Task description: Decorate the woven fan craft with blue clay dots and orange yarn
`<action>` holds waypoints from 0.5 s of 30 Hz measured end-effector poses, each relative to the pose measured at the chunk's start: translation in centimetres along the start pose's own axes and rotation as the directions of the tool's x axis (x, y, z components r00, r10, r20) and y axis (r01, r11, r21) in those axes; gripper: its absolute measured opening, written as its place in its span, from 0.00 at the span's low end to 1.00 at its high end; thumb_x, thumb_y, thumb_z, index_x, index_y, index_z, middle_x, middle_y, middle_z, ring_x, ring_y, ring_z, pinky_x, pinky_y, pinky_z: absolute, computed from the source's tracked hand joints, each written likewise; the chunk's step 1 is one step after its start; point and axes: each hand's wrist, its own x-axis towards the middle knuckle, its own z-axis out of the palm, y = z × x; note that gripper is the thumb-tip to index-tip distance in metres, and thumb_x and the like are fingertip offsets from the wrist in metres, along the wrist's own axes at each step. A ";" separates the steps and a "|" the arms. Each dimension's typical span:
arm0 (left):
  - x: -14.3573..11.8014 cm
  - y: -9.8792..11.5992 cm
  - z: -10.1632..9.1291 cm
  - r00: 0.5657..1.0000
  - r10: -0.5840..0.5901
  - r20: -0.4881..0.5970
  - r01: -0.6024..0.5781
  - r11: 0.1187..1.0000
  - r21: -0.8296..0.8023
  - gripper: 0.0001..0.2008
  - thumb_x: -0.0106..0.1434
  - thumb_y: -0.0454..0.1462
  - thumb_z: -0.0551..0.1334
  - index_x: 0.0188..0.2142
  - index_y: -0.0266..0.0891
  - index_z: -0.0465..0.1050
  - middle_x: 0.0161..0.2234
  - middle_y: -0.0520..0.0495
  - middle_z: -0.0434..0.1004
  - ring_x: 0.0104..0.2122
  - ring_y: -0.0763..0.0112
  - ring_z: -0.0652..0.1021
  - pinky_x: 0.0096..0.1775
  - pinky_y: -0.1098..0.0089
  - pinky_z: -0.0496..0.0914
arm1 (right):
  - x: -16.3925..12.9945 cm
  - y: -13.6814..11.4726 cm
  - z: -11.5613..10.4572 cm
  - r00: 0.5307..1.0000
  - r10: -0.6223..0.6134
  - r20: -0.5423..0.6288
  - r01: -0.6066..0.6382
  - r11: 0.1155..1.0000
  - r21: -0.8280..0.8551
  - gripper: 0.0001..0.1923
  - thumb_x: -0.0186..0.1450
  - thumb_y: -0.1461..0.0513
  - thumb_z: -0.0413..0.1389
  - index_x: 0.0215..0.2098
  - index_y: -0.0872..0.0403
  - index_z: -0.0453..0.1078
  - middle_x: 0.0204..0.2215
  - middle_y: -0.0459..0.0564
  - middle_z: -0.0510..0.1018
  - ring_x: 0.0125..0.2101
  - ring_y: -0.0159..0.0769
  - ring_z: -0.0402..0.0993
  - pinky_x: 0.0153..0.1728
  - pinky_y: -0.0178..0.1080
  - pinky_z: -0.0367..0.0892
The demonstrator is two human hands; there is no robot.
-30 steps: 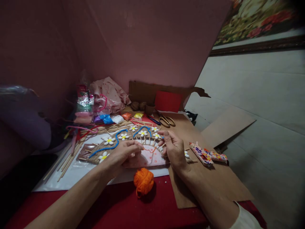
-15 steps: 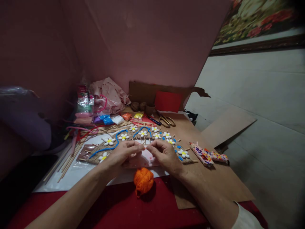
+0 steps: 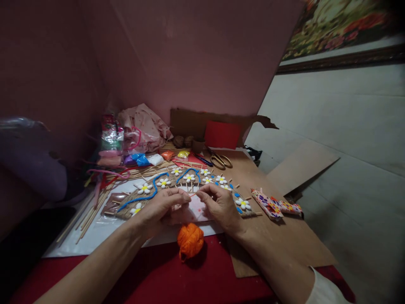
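Orange strand stays pinched; hands barely shifted.

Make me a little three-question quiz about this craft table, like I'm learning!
1. True or false: the ball of orange yarn lies nearer the person than the fan-shaped craft piece.
2. What colour are the flowers' petals: A red, B white, C green?
3. Fill in: the left hand and right hand pinch a thin orange ____ between them.

Key: 1 true. 2 B. 3 strand.
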 end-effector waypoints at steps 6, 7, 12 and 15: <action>0.2 0.1 -0.3 0.991 -0.022 -0.135 0.006 0.993 -0.117 0.11 0.51 0.39 0.66 0.27 0.37 0.64 0.18 0.58 0.61 0.13 0.85 0.53 0.15 0.80 0.45 | 0.0 0.2 0.0 0.998 -0.051 -0.036 0.047 0.993 -0.105 0.06 0.62 0.65 0.53 0.27 0.55 0.69 0.23 0.45 0.73 0.25 0.30 0.67 0.28 0.33 0.61; 0.2 0.1 -0.4 0.989 -0.014 -0.145 -0.003 0.993 -0.118 0.11 0.51 0.39 0.66 0.28 0.37 0.65 0.18 0.58 0.61 0.13 0.85 0.53 0.15 0.80 0.45 | -0.1 0.1 0.0 0.997 -0.077 -0.018 0.074 0.988 -0.135 0.06 0.62 0.66 0.53 0.27 0.55 0.69 0.24 0.45 0.73 0.26 0.31 0.67 0.29 0.33 0.61; 0.2 -0.3 -0.3 0.993 0.015 -0.118 -0.021 0.999 -0.046 0.13 0.53 0.42 0.67 0.28 0.37 0.65 0.15 0.61 0.55 0.13 0.85 0.54 0.16 0.80 0.48 | -0.5 -0.3 0.2 0.955 -0.252 0.156 0.277 0.946 -0.166 0.05 0.62 0.69 0.53 0.31 0.55 0.70 0.27 0.47 0.73 0.30 0.32 0.68 0.32 0.34 0.61; 0.3 -0.5 -0.3 0.995 0.021 -0.094 -0.021 1.000 0.003 0.14 0.53 0.43 0.67 0.28 0.37 0.65 0.14 0.60 0.56 0.14 0.84 0.56 0.17 0.80 0.49 | -0.6 -0.3 0.3 0.920 -0.328 0.214 0.360 0.924 -0.131 0.05 0.62 0.69 0.52 0.33 0.55 0.69 0.29 0.48 0.73 0.31 0.32 0.69 0.33 0.34 0.62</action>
